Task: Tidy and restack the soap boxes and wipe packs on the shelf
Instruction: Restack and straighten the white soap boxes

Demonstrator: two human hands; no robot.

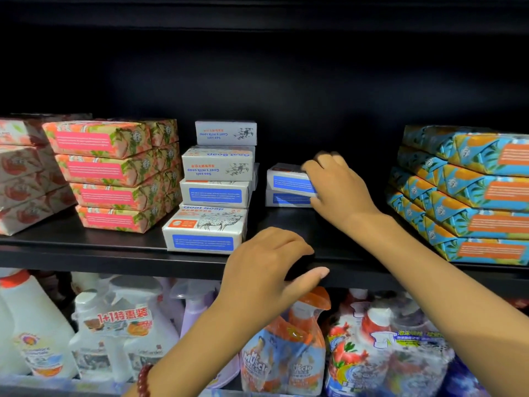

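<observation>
Right hand (337, 184) grasps right end of top white-and-blue cardboard soap box (287, 179), long axis left-right; matching tall stack (216, 179) lies leftward; left hand (266, 262) relaxed, empty.

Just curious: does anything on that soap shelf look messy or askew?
Yes. The white goat soap stack is ragged: its bottom box juts forward, and its top two boxes sit with print upside down.

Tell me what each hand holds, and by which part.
The right hand grips the upper soap box of the low stack by its right end. The left hand holds nothing.
</observation>
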